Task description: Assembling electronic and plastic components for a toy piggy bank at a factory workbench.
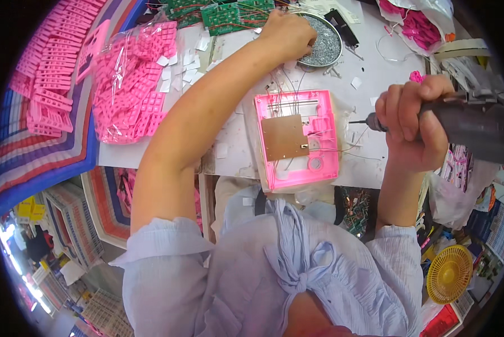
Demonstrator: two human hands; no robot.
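My left hand [288, 38] reaches across to a round metal dish [326, 42] of small silvery screws. Its fingers are curled at the dish's near left side, and what they pinch is hidden. In my right hand [412, 121] is a dark electric screwdriver [468, 121], its thin bit pointing left, apart from any screw. Between the hands lies an open pink plastic housing [326, 175] on the worktable. A brown circuit board [284, 137] sits inside it, with thin wires running out at the top, right and bottom.
Green circuit boards [229, 18] with red wires lie at the far edge. On the left are a clear bag of pink keypads [131, 84] and a striped tray [94, 112] with stacked pink parts. White paper pieces [191, 73] are scattered nearby. A black part [342, 28] lies beside the dish.
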